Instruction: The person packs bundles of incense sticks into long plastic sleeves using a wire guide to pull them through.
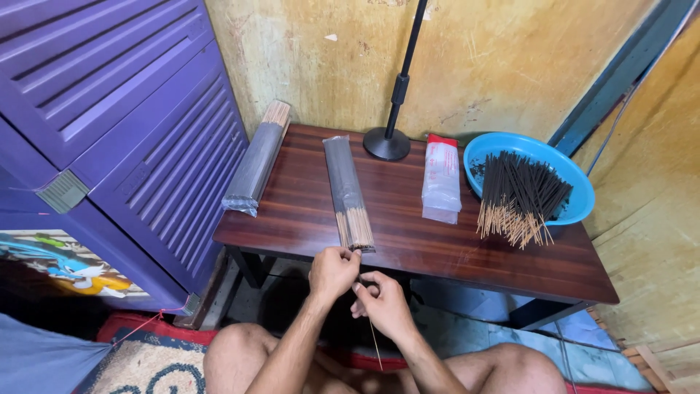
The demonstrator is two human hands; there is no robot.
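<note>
One thin stick (375,343) is pinched by the right hand (383,303); the packet (348,195) on the counter (306,219) is pinched open by the left hand (333,271). Careful sliding in is called for next.

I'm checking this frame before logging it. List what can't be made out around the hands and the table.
Head view only:
- Left hand: its fingers curl over the sleeve end of the middle incense pack, hiding the grip.
- Right hand: a thin stick shows below it; its upper end is covered by the fingers.
- Black stand: top cut off by the upper edge.
- Blue bowl: the loose incense sticks cover most of its inside.
</note>
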